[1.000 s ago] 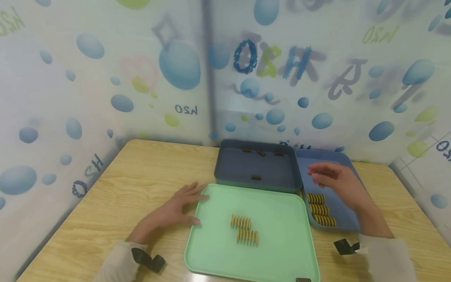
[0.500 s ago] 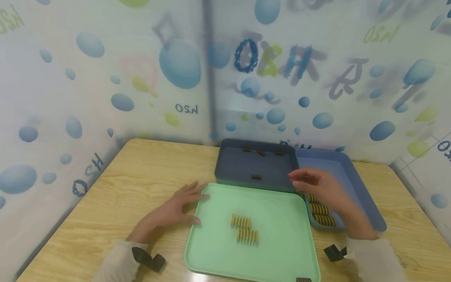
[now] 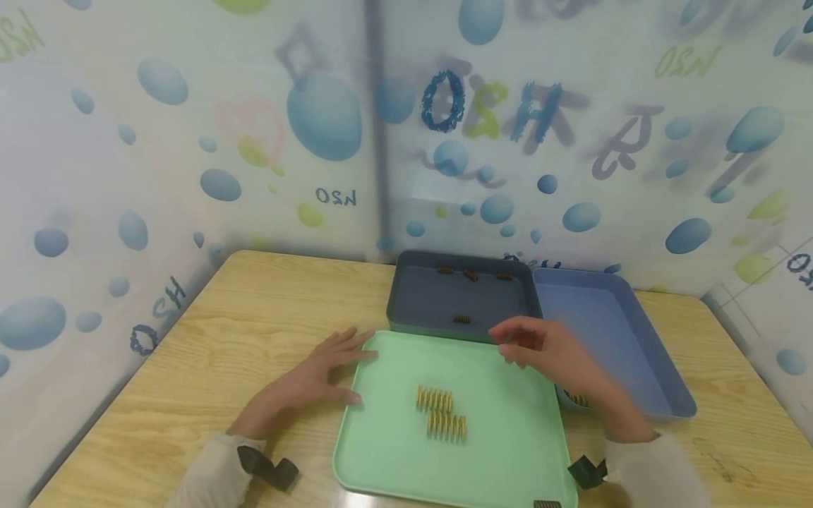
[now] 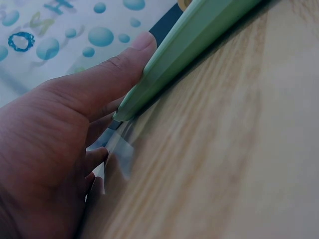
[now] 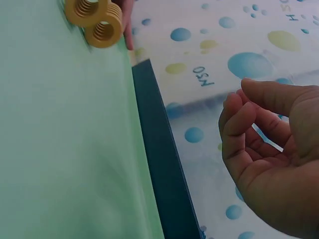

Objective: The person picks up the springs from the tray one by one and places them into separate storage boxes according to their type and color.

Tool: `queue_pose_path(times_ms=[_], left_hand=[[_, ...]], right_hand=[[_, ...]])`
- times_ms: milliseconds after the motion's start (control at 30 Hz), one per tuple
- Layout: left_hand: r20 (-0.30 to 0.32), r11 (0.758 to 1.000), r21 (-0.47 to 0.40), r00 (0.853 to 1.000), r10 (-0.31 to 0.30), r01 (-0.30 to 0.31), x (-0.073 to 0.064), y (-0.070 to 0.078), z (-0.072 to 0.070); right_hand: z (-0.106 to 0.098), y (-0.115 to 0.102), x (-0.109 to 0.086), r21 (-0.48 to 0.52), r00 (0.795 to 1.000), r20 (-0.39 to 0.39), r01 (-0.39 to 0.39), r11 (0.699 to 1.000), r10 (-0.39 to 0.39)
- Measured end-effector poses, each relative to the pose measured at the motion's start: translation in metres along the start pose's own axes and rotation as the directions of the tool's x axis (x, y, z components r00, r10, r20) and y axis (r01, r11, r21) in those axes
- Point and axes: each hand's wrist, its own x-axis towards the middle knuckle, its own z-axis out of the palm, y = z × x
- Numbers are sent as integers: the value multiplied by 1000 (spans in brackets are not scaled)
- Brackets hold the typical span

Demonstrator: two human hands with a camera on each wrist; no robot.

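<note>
Two yellow coil springs [image 3: 435,399] [image 5: 103,31] lie side by side on the light green tray [image 3: 502,451]. My right hand [image 3: 559,353] hovers over that tray's far right corner, fingers loosely curled. In the right wrist view a gap shows between its thumb and fingers, and nothing is held. My left hand [image 3: 320,374] rests at the tray's left edge with its fingers spread. Its thumb [image 4: 144,42] touches the green rim in the left wrist view. A dark spring [image 3: 547,504] sits at the tray's near right corner.
Behind the green tray stands a dark grey-blue tray [image 3: 422,296] with several small dark springs [image 3: 462,319]. A blue tray [image 3: 625,353] stands to the right, a yellow spring [image 3: 576,399] partly showing behind my right wrist. A patterned curtain [image 3: 267,127] rises behind the wooden table [image 3: 222,339].
My right hand has moved left from above the blue tray to above the green tray, and it now hides most of the yellow springs in the blue tray. My left hand has stayed put.
</note>
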Motion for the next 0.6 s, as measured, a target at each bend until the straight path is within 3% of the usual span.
queue_pose_path(times_ms=[133, 400, 600], left_hand=[[-5, 1000, 2, 1000, 9, -9, 0, 0, 0], [-8, 1000, 8, 1000, 27, -27, 0, 0, 1], [-10, 1000, 16, 1000, 27, -27, 1, 0, 1]], right_hand=[[12, 0, 1, 41, 999, 40, -1, 999, -1], [31, 3, 4, 109, 991, 107, 63, 992, -75], [43, 6, 8, 107, 986, 154, 40, 993, -56]])
